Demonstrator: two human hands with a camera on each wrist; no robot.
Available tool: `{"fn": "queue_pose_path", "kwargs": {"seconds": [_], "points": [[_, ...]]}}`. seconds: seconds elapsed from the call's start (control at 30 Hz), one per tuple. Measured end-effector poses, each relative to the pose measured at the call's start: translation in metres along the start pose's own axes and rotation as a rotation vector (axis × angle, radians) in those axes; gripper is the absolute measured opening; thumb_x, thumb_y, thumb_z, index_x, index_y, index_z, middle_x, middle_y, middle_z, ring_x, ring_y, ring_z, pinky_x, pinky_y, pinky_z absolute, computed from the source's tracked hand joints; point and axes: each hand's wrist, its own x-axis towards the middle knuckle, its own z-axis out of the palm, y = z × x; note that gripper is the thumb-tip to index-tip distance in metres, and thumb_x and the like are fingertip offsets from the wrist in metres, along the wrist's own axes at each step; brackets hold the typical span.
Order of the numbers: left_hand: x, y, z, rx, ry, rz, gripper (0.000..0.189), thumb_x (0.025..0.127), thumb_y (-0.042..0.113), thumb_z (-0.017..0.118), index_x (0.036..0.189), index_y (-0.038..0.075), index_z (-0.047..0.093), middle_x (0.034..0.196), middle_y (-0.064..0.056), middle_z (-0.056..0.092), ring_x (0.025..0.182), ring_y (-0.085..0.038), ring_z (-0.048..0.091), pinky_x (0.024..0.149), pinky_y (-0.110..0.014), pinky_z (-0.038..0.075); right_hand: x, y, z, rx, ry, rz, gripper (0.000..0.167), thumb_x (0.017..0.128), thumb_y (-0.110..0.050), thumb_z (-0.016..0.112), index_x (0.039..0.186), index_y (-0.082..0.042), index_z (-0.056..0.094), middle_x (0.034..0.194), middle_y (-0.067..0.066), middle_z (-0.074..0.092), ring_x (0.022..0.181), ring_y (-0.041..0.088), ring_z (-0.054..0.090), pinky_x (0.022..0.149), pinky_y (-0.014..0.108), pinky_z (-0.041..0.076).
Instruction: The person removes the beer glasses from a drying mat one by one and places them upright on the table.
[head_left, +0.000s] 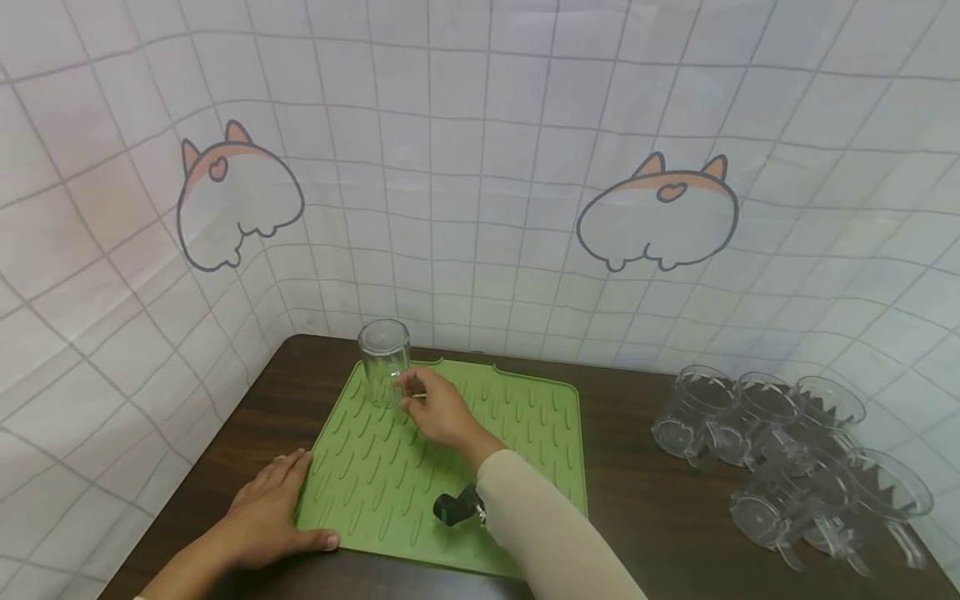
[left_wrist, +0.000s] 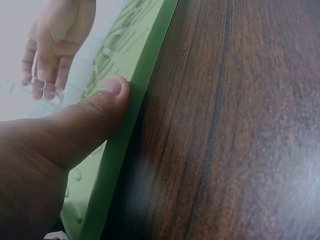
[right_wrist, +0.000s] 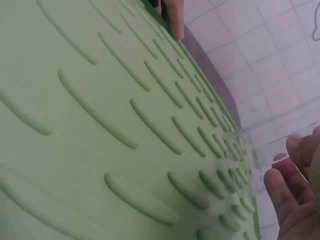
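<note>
A clear glass mug [head_left: 381, 375] stands at the far left corner of a green ridged drying mat [head_left: 375, 467], its thick round end uppermost. My right hand [head_left: 438, 410] pinches the mug's handle from the right, fingers and thumb curled round it. In the right wrist view the fingertips [right_wrist: 276, 182] meet at the faint, see-through mug [right_wrist: 240, 157]. At the mat's near left corner rests my left hand [head_left: 266, 517], its fingers stretched along the left edge. The left thumb [left_wrist: 107, 100] presses on the mat's front rim in the left wrist view.
Several clear glass mugs [head_left: 757, 417] stand in a cluster on the right of the dark wooden table [head_left: 622, 483]. A white gridded curtain [head_left: 450, 208] with printed corgi shapes encloses the back and sides. A black device [head_left: 455, 507] shows by the right sleeve, over the mat.
</note>
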Motion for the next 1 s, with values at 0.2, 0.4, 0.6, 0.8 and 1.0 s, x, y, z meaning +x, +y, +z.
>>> {"fn": "queue_pose_path", "kwargs": {"seconds": [0.2,0.4,0.6,0.8,1.0], "points": [[0.000,0.000,-0.002,-0.015,-0.005,-0.001,0.137,0.066,0.083,0.074,0.153,-0.012,0.029,0.156,-0.036,0.030,0.140,-0.060,0.028,0.099,-0.079,0.030,0.000,0.002,0.001,0.044,0.009,-0.019,0.016,0.102,-0.005,0.062,0.116,-0.014,0.064,0.108,-0.004,0.069,0.105,0.014,0.066,0.085,0.028,0.054],[0.000,-0.001,-0.002,-0.016,-0.010,-0.002,0.137,0.066,0.083,0.074,0.154,-0.012,0.028,0.156,-0.036,0.030,0.140,-0.060,0.028,0.100,-0.078,0.029,-0.005,0.005,-0.002,0.099,-0.034,-0.047,0.016,0.103,-0.004,0.061,0.114,-0.015,0.063,0.104,-0.007,0.067,0.094,0.008,0.064,0.080,0.027,0.053],[0.002,-0.002,0.000,-0.011,-0.011,0.001,0.138,0.066,0.084,0.073,0.154,-0.012,0.028,0.156,-0.035,0.031,0.140,-0.059,0.028,0.101,-0.078,0.030,-0.013,0.005,-0.012,0.129,-0.051,-0.055,0.015,0.103,-0.005,0.060,0.115,-0.014,0.061,0.105,-0.005,0.066,0.096,0.009,0.066,0.082,0.028,0.055],[0.000,-0.002,0.002,-0.004,0.007,-0.003,0.138,0.064,0.086,0.073,0.154,-0.011,0.029,0.156,-0.035,0.032,0.139,-0.060,0.030,0.100,-0.078,0.031,-0.023,0.005,-0.023,0.080,-0.058,-0.075,0.014,0.103,-0.007,0.062,0.114,-0.015,0.062,0.104,-0.005,0.067,0.094,0.008,0.066,0.079,0.027,0.055],[0.000,-0.002,0.001,-0.006,-0.002,-0.006,0.139,0.065,0.085,0.073,0.155,-0.011,0.028,0.156,-0.034,0.031,0.140,-0.059,0.029,0.100,-0.078,0.030,-0.039,0.001,-0.034,0.067,-0.064,-0.093,0.013,0.103,-0.008,0.063,0.114,-0.015,0.063,0.103,-0.005,0.068,0.094,0.009,0.066,0.078,0.028,0.054]]}}
